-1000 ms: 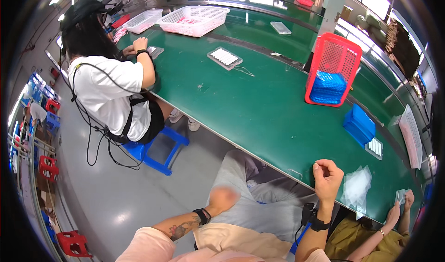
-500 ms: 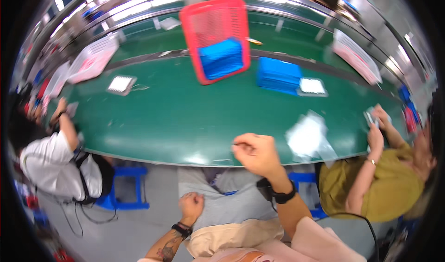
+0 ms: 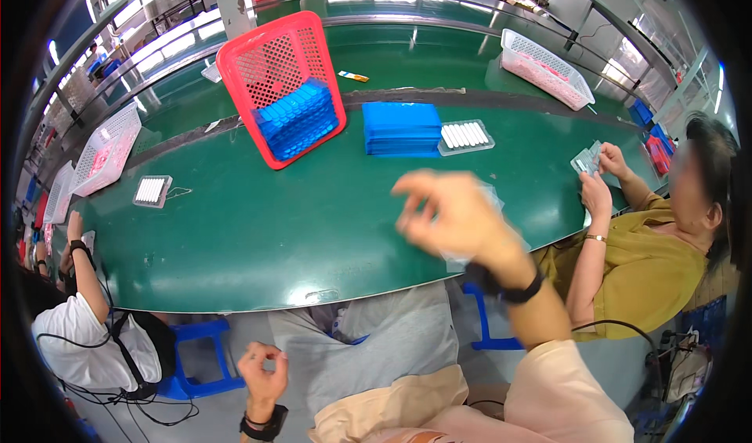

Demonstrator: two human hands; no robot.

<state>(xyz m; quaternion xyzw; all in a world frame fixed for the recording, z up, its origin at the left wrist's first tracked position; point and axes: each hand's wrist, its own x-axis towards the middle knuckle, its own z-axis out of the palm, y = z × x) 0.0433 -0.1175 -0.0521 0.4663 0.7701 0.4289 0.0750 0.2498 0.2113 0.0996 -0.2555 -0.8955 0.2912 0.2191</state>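
My right hand (image 3: 453, 212) is raised over the table's front half, slightly smeared by motion. Its fingers are bent but apart, and nothing shows between them. Beneath and beside it lie clear plastic bags (image 3: 492, 196), partly hidden by the hand and wrist. My left hand (image 3: 263, 371) is down beside my lap, off the table, with fingers curled toward the thumb and nothing visible in them. Beyond the right hand, a stack of blue trays (image 3: 402, 130) stands next to a clear tray of white sticks (image 3: 465, 137). A red basket (image 3: 227, 67) holding more blue trays (image 3: 301, 122) leans to the left.
The green table (image 3: 235, 239) curves across in front. Another clear tray of white sticks (image 3: 153, 191) lies left. White baskets (image 3: 110, 149) with pink contents stand at both sides. At right a co-worker (image 3: 650, 267) handles a clear tray (image 3: 587, 158); another person (image 3: 82, 341) sits left.
My right hand has lifted and its fingers have loosened. My left hand has moved left, away from my lap. The view has turned right, so the table things appear further left.
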